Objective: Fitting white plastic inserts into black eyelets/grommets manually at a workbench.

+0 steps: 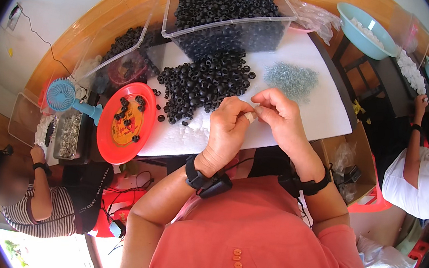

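Close together over the near part of the white tabletop (pixel 327 109), my left hand (pixel 227 127) and my right hand (pixel 280 117) are both closed in a pinch. A small white piece (pixel 249 117) shows between their fingertips, gripped by my left thumb and finger. My right thumb and finger press together beside it; whatever they hold is too small to make out. Left of my left hand lie small white pieces (pixel 194 132), partly hidden by it. Beyond them spreads a heap of black ring-like pieces (pixel 204 83). Tiny clear pieces (pixel 290 81) lie beyond my right hand.
A clear bin (pixel 231 28) full of black pieces stands at the back. At left are a red plate (pixel 139 149) holding several assembled black pieces, another clear bin (pixel 129 46) and a blue fan (pixel 61 95). Other people sit at far left (pixel 42 205) and far right (pixel 419 179).
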The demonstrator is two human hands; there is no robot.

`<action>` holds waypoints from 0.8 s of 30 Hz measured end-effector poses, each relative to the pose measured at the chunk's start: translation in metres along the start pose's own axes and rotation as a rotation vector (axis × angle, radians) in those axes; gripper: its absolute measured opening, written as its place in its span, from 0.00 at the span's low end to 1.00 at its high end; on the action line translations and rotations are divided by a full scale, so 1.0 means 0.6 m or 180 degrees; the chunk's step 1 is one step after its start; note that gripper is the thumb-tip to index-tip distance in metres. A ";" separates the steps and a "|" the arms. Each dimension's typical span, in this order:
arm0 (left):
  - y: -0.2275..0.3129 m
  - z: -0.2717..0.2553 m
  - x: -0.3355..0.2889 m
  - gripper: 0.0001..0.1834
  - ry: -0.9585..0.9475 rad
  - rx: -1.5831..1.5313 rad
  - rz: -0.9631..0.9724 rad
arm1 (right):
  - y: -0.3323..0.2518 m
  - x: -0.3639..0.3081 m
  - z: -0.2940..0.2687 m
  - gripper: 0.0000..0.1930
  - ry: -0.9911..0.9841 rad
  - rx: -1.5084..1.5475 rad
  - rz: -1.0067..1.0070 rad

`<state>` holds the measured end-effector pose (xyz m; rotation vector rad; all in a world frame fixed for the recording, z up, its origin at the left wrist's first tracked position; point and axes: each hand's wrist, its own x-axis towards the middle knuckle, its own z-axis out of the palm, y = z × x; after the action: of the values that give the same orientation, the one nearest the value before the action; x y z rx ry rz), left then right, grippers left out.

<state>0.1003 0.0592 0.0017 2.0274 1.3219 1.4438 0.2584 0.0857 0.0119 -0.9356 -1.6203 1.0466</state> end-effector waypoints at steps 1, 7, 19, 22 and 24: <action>0.002 0.003 -0.002 0.05 -0.0015 -0.0431 -0.0260 | 0.001 0.000 -0.001 0.07 0.0034 0.0197 0.0020; 0.008 -0.006 -0.002 0.06 -0.0302 -0.1084 -0.1149 | 0.006 0.002 -0.005 0.09 0.0131 0.0759 -0.0024; 0.008 -0.002 0.000 0.05 -0.0177 -0.0788 -0.0703 | 0.011 -0.005 -0.002 0.10 0.0150 0.0621 -0.0159; 0.006 -0.003 -0.001 0.06 -0.0328 -0.0981 -0.1120 | 0.011 -0.007 -0.003 0.10 0.0168 0.0532 -0.0247; 0.007 -0.004 0.000 0.06 -0.0395 -0.1050 -0.1217 | 0.010 -0.008 -0.002 0.10 0.0169 0.0484 -0.0286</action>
<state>0.1003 0.0566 0.0054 1.5298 1.2405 1.2426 0.2615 0.0834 0.0052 -0.7763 -1.5028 1.0584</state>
